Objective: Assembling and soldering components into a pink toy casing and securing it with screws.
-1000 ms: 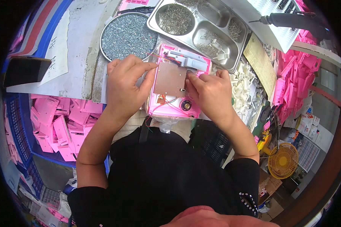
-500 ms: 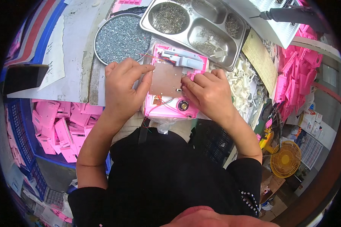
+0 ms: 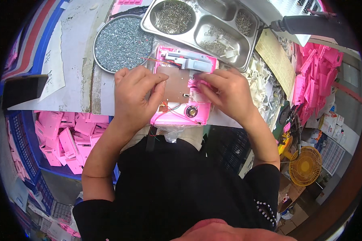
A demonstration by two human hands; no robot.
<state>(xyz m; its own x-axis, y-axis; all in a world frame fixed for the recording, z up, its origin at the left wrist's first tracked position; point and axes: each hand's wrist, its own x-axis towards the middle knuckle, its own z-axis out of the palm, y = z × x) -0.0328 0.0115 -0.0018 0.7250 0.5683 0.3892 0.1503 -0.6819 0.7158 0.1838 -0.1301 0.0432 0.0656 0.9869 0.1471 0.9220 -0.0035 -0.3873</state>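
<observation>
Two hands work on an opened pink case at the near edge of the bench.

The pink case lies flat with its inside facing up, which leaves the brown board, thin wires and small round speaker open to the fingers. The left hand rests on the case's left side, its grip pressed together on the board's left edge, seemingly to steady it. The right hand covers the case's right side, fingertips pinching at a small part just below the grey block; what they pinch I cannot tell. Just behind the case sit a round pan of screws and a steel compartment tray, near enough for either hand. Left of the case, below the bench, a blue crate holds spare pink shells.
</observation>
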